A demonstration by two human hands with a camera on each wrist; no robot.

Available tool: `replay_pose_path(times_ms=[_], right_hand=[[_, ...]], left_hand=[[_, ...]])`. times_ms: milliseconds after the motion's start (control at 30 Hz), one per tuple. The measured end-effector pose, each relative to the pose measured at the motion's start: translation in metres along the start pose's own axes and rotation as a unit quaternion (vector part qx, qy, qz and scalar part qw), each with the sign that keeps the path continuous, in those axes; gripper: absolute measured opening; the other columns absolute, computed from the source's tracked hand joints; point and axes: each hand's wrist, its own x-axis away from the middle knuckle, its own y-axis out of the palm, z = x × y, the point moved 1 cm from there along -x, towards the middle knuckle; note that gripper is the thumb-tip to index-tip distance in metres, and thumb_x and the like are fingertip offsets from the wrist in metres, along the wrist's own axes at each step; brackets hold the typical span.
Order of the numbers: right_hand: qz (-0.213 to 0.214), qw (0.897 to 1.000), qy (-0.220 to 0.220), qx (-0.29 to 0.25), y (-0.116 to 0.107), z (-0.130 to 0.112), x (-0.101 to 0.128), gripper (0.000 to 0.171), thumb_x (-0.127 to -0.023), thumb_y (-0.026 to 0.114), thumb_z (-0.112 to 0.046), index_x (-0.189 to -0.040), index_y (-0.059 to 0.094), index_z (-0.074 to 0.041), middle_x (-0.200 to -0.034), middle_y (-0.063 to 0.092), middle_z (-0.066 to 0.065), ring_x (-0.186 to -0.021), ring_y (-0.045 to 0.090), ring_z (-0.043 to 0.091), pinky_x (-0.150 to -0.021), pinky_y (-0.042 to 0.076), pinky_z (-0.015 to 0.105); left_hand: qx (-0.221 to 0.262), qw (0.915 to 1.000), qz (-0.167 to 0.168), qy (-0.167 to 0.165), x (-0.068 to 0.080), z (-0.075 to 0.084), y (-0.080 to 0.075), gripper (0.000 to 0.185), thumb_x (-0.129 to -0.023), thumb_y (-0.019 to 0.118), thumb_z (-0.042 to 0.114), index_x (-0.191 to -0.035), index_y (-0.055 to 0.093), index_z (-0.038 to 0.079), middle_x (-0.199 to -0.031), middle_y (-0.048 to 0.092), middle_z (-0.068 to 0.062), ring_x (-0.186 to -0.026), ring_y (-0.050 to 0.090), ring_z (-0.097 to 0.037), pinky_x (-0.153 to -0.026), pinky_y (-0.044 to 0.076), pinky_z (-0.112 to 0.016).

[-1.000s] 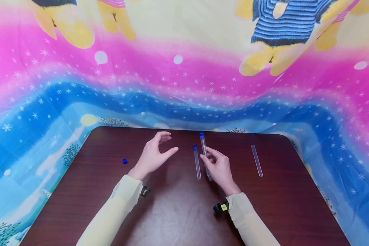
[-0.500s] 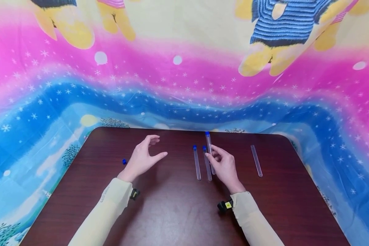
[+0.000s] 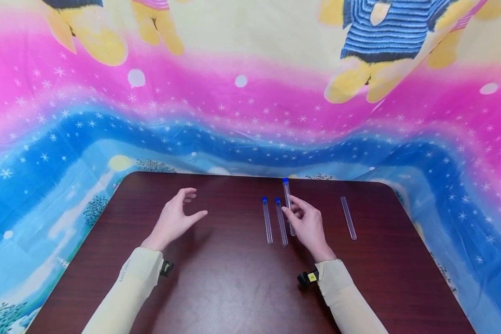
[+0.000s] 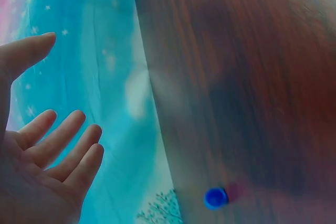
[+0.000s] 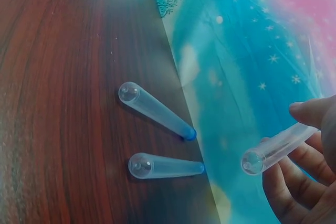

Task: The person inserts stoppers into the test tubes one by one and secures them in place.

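Observation:
My right hand (image 3: 310,226) pinches a clear test tube (image 3: 287,189) with a blue cap, raised above the table. Its rounded bottom faces the camera in the right wrist view. Just left of that hand, two capped test tubes lie side by side on the table, a left one (image 3: 267,222) and a right one (image 3: 281,223). Over the table's left part my left hand (image 3: 172,221) hovers with thumb and fingers spread apart, holding nothing. A loose blue cap (image 4: 216,198) sits on the table in the left wrist view; in the head view that hand hides it.
A test tube without a cap (image 3: 348,218) lies apart on the right side of the dark wooden table (image 3: 234,287). Behind the table's far edge hangs a patterned cloth (image 3: 234,111).
My left hand has moved left, covering the loose cap in the head view. My right hand has shifted slightly right with its tube, uncovering the right one of the two lying tubes.

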Motion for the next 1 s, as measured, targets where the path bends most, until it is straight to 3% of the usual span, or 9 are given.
replay_pose_path(times_ms=[167, 500, 767, 1000], right_hand=[[0.002, 1.000, -0.004, 0.002, -0.002, 0.001, 0.000, 0.040, -0.094, 0.077, -0.020, -0.132, 0.069, -0.010, -0.091, 0.070, 0.003, -0.070, 0.064, 0.016, -0.057, 0.055, 0.028], [0.016, 1.000, -0.016, 0.004, -0.008, 0.004, -0.002, 0.040, -0.094, 0.077, -0.018, -0.131, 0.069, -0.006, -0.088, 0.071, 0.004, -0.068, 0.064, 0.016, -0.056, 0.054, 0.026], [0.015, 1.000, 0.000, -0.001, -0.015, 0.008, -0.001, 0.040, -0.093, 0.077, -0.019, -0.131, 0.069, -0.008, -0.088, 0.071, 0.003, -0.066, 0.064, 0.016, -0.054, 0.054, 0.027], [0.022, 1.000, 0.001, 0.009, -0.021, 0.012, -0.003, 0.039, -0.094, 0.077, -0.020, -0.131, 0.070, -0.009, -0.089, 0.071, 0.005, -0.066, 0.064, 0.016, -0.055, 0.054, 0.027]], left_hand=[[-0.022, 0.9996, 0.002, -0.020, 0.010, -0.016, -0.009, 0.073, -0.085, 0.084, 0.033, -0.142, 0.048, 0.005, -0.132, 0.060, -0.018, -0.121, 0.056, -0.036, -0.100, 0.044, -0.056], [-0.051, 0.9966, -0.028, -0.058, 0.021, -0.038, -0.019, 0.077, -0.087, 0.082, 0.031, -0.147, 0.042, 0.003, -0.138, 0.055, -0.022, -0.125, 0.053, -0.041, -0.101, 0.043, -0.060], [-0.091, 0.9939, -0.041, -0.046, 0.024, -0.045, -0.024, 0.072, -0.086, 0.084, 0.026, -0.140, 0.048, -0.004, -0.137, 0.055, -0.027, -0.123, 0.052, -0.045, -0.104, 0.040, -0.061], [-0.115, 0.9905, -0.045, -0.062, 0.026, -0.052, -0.026, 0.065, -0.085, 0.084, 0.023, -0.135, 0.053, -0.004, -0.133, 0.056, -0.028, -0.122, 0.051, -0.046, -0.104, 0.039, -0.063]])
